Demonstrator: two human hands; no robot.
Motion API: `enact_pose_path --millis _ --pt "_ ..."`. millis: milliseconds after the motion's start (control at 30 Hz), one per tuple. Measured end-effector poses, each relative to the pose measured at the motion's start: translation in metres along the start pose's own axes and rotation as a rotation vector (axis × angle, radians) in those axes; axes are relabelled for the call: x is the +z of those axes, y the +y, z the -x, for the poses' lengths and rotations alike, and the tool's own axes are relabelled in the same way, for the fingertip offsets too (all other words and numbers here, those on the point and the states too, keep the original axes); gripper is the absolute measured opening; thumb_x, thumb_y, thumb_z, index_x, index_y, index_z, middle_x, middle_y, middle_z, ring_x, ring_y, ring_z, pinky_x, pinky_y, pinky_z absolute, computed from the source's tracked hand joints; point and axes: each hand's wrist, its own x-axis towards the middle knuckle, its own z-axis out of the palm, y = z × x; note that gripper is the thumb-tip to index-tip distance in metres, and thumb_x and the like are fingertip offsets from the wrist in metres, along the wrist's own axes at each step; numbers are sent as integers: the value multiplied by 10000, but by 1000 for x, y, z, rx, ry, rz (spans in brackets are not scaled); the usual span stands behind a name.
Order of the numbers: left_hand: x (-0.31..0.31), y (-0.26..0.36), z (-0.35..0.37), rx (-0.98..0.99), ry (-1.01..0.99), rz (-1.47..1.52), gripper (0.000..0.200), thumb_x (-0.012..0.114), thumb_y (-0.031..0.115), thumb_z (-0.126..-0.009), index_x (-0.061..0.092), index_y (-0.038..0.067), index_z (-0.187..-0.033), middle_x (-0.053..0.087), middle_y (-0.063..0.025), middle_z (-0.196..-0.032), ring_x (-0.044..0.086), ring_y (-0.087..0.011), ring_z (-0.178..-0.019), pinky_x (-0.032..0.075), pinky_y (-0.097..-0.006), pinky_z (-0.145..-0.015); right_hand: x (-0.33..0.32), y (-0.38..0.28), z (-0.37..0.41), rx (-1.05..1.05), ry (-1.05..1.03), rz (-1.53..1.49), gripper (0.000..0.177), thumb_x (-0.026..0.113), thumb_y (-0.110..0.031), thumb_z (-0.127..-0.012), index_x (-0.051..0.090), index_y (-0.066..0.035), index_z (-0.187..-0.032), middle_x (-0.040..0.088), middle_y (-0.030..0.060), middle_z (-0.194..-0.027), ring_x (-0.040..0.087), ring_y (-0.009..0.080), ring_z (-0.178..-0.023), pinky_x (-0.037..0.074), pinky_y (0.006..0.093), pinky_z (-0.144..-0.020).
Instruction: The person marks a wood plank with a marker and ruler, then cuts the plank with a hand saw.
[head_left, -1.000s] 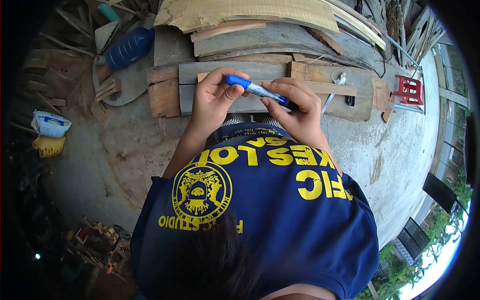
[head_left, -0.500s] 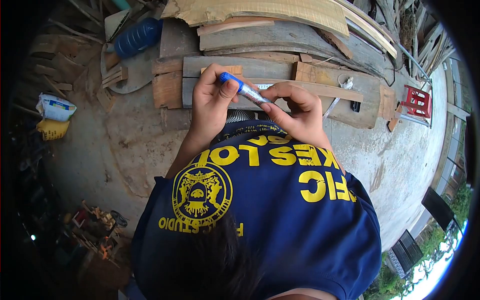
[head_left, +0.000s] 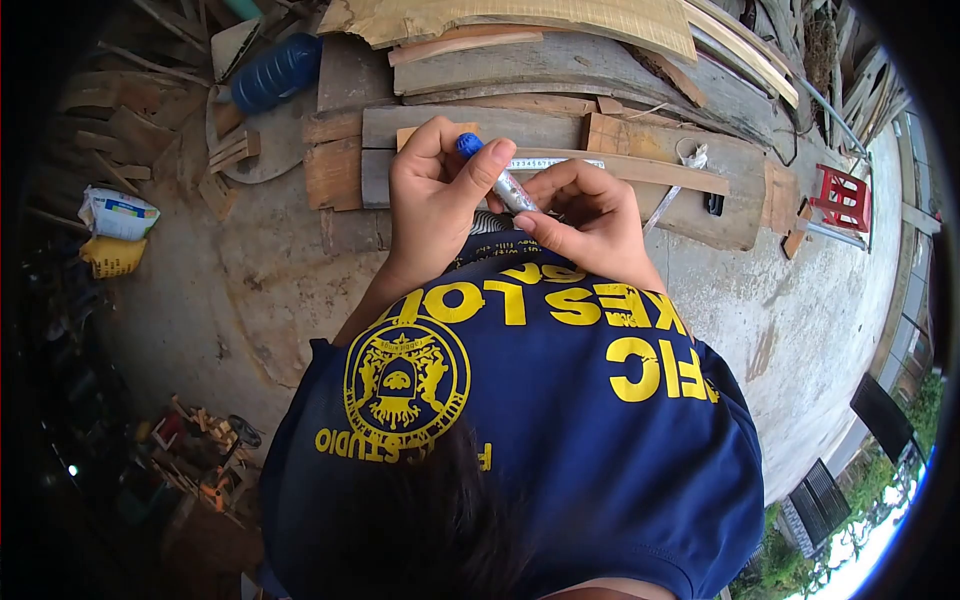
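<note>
A marker pen [head_left: 512,190] with a silver barrel and a blue end is held between both hands, above the boards and close to my chest. My left hand [head_left: 432,195] is closed around its upper part, with the thumb near the blue end. The thumb and fingers of my right hand [head_left: 590,215] pinch the lower end, whose tip is hidden. Just beyond the fingers, a white ruler strip [head_left: 570,163] with printed numbers lies along a narrow wooden strip [head_left: 655,176].
Grey weathered boards [head_left: 560,75] are stacked ahead. A blue plastic bottle [head_left: 275,75] lies at upper left, with bags [head_left: 118,215] below it. A red stool [head_left: 842,198] stands on the right. Scrap wood [head_left: 205,440] lies at lower left on the concrete floor [head_left: 255,290].
The marker has turned steeper, its blue end moving right and slightly up. My left hand has rolled with it and its thumb has moved up. More of the ruler strip shows.
</note>
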Motion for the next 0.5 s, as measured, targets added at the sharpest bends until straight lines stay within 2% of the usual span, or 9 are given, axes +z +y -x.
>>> enact_pose_path --millis 167,233,300,367,467,500 --pt "8 3 -2 -92 -9 89 218 617 160 -892 466 57 -774 472 25 -612 453 -40 -493 362 -178 -435 -7 0 5 152 -10 -117 196 653 -32 -825 581 52 -987 655 102 -946 616 111 -799 492 232 -739" --pt "5 1 -2 -161 -99 117 226 600 187 -905 456 66 -778 447 31 -590 420 -34 -479 333 -172 -426 -7 1 4 151 -10 -136 197 651 -39 -827 584 55 -987 657 104 -939 615 114 -808 489 236 -742" --pt "6 1 -2 -168 -85 101 239 600 196 -905 451 69 -767 446 34 -596 407 -29 -482 318 -171 -421 -6 5 2 151 -9 -155 200 650 -47 -829 587 58 -987 658 105 -933 614 118 -817 486 241 -745" --pt "6 1 -2 -173 -69 86 252 601 205 -905 446 72 -757 444 37 -602 395 -25 -484 304 -170 -416 -4 11 -2 -3 49 -21 217 660 -61 -825 596 70 -986 660 98 -912 609 126 -854 483 260 -757" --pt "2 -3 -3 -146 -54 -8 284 631 208 -887 436 74 -730 446 42 -607 398 -12 -526 297 -167 -439 -1 8 -7 -83 109 100 208 680 -60 -785 629 45 -958 662 90 -877 611 145 -845 476 280 -760" --pt "-1 -9 -3 -75 -58 -87 283 652 196 -871 441 75 -726 455 42 -611 402 -10 -546 303 -167 -457 -2 6 -10 -84 108 99 208 680 -60 -785 629 45 -958 662 90 -877 611 145 -845 476 280 -760"
